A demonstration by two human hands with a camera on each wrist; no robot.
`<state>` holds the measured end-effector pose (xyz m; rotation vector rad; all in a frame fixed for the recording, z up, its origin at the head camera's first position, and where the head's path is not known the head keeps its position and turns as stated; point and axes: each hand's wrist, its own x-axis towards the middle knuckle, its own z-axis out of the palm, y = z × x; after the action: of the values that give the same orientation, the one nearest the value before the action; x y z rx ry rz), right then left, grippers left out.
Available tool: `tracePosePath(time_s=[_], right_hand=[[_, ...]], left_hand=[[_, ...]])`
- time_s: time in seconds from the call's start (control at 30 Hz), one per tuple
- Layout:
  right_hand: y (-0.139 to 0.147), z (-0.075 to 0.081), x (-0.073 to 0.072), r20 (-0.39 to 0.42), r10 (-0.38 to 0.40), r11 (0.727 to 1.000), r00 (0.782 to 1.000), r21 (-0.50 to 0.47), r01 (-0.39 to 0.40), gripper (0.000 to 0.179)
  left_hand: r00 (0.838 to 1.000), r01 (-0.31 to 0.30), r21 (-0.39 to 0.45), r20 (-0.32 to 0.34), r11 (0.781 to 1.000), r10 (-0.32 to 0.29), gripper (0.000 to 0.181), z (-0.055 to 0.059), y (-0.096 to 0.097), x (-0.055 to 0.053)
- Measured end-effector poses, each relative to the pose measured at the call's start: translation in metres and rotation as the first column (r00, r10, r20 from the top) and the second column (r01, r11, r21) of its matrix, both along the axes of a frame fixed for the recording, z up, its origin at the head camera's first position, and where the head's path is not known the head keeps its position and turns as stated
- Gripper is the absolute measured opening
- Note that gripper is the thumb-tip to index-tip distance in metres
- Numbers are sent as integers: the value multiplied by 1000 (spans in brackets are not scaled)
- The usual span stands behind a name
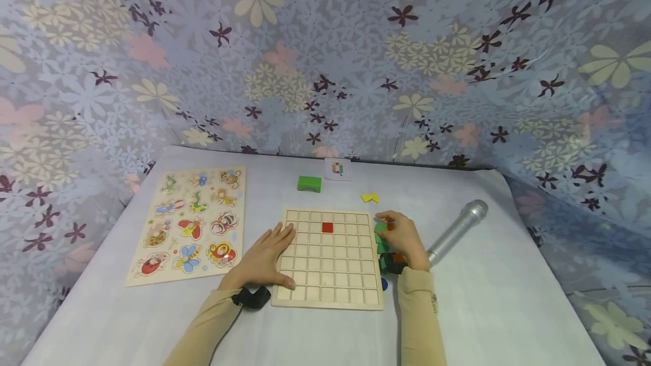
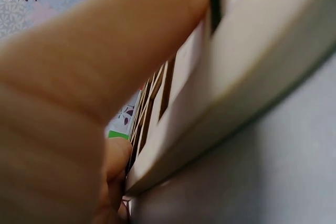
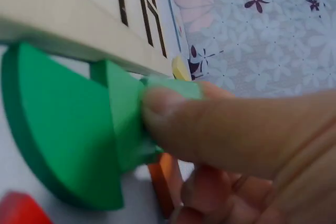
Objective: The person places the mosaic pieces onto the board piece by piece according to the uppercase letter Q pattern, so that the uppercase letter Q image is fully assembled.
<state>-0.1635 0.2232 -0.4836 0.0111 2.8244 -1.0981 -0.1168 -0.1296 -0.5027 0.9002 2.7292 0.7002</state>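
A square wooden grid board (image 1: 325, 264) lies on the table with one red square tile (image 1: 328, 227) in an upper cell. My left hand (image 1: 260, 260) rests along its left edge, fingers spread and thumb over the lower left corner. Beside the board's right edge, my right hand (image 1: 403, 236) pinches a light green block (image 3: 176, 85) between thumb and fingers. Right by it in the right wrist view are a dark green quarter-circle block (image 3: 63, 129) and an orange block (image 3: 165, 182). The right hand's fingertips are partly hidden behind the block.
An insect picture puzzle (image 1: 175, 253) lies on the left. Behind the board are a green arch block (image 1: 309, 183), a small pattern card (image 1: 338, 169) and yellow pieces (image 1: 369, 197). A silver microphone (image 1: 455, 233) lies at right, and a blue piece (image 1: 384, 284) near the board's lower right corner.
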Motion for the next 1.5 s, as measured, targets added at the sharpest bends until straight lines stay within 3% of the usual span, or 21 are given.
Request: tracePosePath(time_s=[0.2,0.37,0.47,0.53,0.63,0.73,0.8,0.97,1.1,1.27,1.5], right_hand=[[-6,1,-1,-52,-74,997,996,16,75,19],[-17,9,-2,-118,-127,991,985,-48,122,17],[-26,9,0,-112,-138,985,984,-124,124,17],[-35,7,2,-73,-114,975,991,-200,97,17],[-48,1,4,-13,-15,966,1000,-257,11,15],[-58,-4,4,21,87,968,996,-238,-79,13],[-63,-6,3,31,114,973,993,-204,-105,10],[-67,-6,3,53,108,980,993,-171,-98,5],[-67,-3,4,63,158,977,985,-154,-147,5],[-62,-1,8,55,200,962,978,-199,-186,7],[-18,2,9,33,88,961,996,-267,-76,31]], left_hand=[[1000,-11,-6,18,1000,11,124,-1,1,0],[1000,-15,17,1,1000,15,124,-1,1,-2],[1000,-14,15,2,1000,14,124,-1,1,-2],[1000,-13,7,12,1000,13,124,-2,0,-1],[1000,-8,6,28,1000,8,124,-4,-1,1],[1000,1,7,19,1000,-1,124,-4,0,1],[1000,6,0,8,1000,-6,123,-4,0,0],[1000,1,-10,5,1000,-1,123,-2,0,-2],[1000,-9,-5,13,1000,9,123,1,0,-2],[1000,-8,-11,3,1000,8,123,1,-1,-2],[1000,-6,-4,-2,1000,6,122,-1,1,-2]])
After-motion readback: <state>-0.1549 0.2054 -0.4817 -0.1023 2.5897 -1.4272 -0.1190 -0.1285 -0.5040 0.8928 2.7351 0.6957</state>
